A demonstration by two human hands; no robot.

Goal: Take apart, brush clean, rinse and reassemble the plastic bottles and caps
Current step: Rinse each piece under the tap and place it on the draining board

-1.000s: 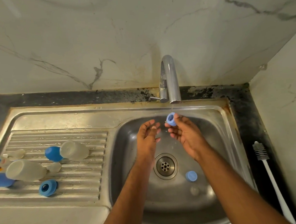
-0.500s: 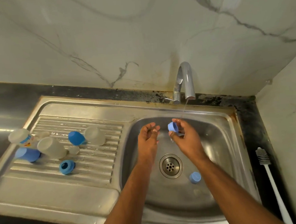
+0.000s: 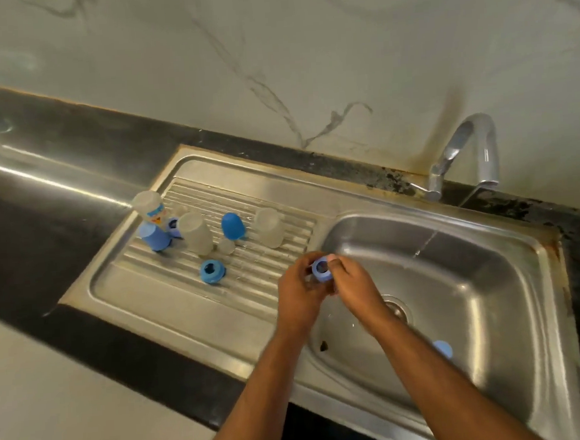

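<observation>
Kinda dim, warm indoor light. Bright glare streaks on the steel sink (image 3: pixel 512 283) and the counter left of it. Whole frame's motion-blurred, and straight edges bow toward the corners.

Both hands have moved left, away from the stream under the tap (image 3: pixel 472 152), and now meet over the sink's left rim (image 3: pixel 312 239) beside the draining board. A second ago the left hand (image 3: pixel 298 289) hung open and apart from the blue ring cap (image 3: pixel 321 269); now its fingers close on the cap from the left, while the right hand (image 3: pixel 351 284) pinches it from the right. The cap's open end now faces up, though blur softens this.
</observation>
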